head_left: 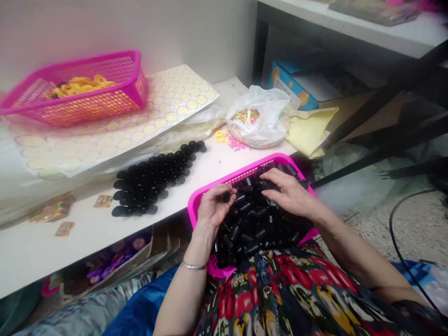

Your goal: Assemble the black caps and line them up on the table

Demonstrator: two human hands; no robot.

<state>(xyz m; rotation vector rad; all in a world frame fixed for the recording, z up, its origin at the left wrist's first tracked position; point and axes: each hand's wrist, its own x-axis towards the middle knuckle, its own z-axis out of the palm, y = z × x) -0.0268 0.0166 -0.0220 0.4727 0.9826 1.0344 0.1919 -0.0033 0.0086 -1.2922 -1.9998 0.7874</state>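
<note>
A pink basket (194, 201), heaped with small black plastic cylinders (259, 232), rests on my lap against the table edge. My left hand (214, 205) is over its left side, fingers curled around one black cylinder (227, 196). Over the right side reaches my right hand (289, 192), thumb and fingers apart just above the pile. Dark pieces lie behind its fingertips, and none is clearly gripped. On the white table to the left, several black cylinders (150, 179) stand upright in close rows.
A second pink basket (136, 88) with yellow pieces sits on a sheet of round stickers (182, 100). A plastic bag (276, 121) of colourful beads lies at the back, beside a yellow envelope (308, 130). Small cards (65, 228) lie left. A metal frame stands right.
</note>
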